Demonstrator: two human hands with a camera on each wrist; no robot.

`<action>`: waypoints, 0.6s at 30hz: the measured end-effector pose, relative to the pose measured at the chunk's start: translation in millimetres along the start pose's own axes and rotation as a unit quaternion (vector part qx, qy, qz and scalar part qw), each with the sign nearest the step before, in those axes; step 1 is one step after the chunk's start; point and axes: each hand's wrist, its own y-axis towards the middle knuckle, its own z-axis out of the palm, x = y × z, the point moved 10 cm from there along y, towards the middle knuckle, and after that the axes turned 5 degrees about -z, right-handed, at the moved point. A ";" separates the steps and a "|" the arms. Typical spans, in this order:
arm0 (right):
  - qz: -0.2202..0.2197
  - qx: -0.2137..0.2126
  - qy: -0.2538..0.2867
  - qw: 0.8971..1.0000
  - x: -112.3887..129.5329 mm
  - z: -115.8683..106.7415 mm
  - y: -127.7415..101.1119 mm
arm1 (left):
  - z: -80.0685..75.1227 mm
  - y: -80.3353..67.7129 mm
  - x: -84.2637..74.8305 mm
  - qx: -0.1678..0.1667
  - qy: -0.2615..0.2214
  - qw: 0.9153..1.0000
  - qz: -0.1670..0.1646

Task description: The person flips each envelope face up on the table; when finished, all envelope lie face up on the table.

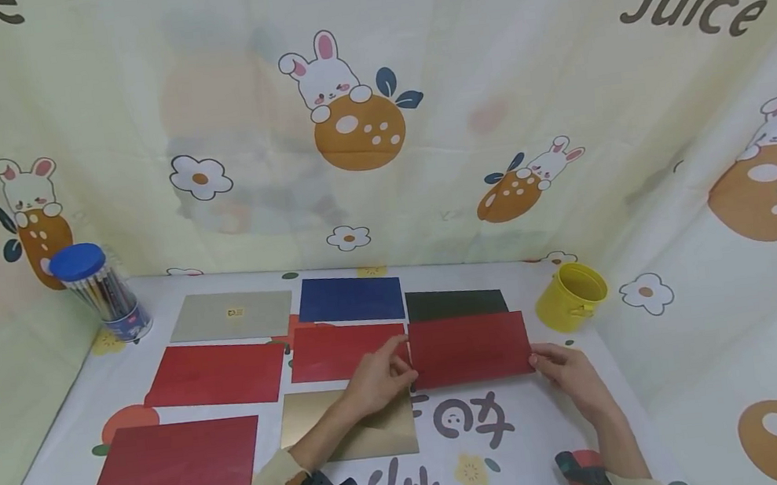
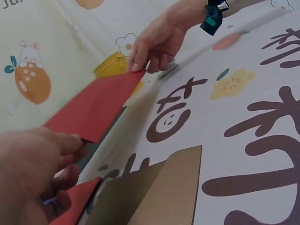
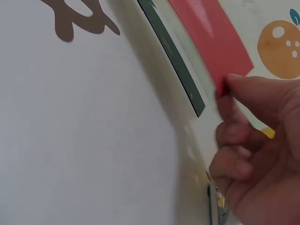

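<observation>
Between my hands a red rectangular card (image 1: pixel 469 349) is held above the table, partly covering a dark green card (image 1: pixel 455 303). My left hand (image 1: pixel 378 379) pinches its left end between thumb and fingers, over a gold card (image 1: pixel 351 424) lying below. At the opposite end, my right hand (image 1: pixel 569 374) pinches the red card's edge; the right wrist view shows thumb and forefinger on the corner (image 3: pixel 218 47), other fingers curled. In the left wrist view the held card (image 2: pixel 96 105) hangs tilted, its lower side clear of the green card.
Flat on the table lie a grey card (image 1: pixel 231 316), a blue card (image 1: pixel 349 299) and further red cards (image 1: pixel 216 374). A yellow bucket (image 1: pixel 570 298) stands at the right, a blue-lidded jar of pens (image 1: pixel 101 292) at the far left. Printed cloth (image 1: pixel 252 233) hangs behind.
</observation>
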 end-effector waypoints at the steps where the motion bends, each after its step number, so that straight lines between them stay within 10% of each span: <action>1: -0.002 0.005 -0.001 1.000 -0.1 0.9 0.0 | 0.8 -0.1 0.5 0.002 -0.001 1.000 -0.001; 18: 0.000 0.006 -0.156 0.988 -9.9 2.0 -8.1 | 14.5 -1.6 1.4 -0.003 0.089 0.995 -0.036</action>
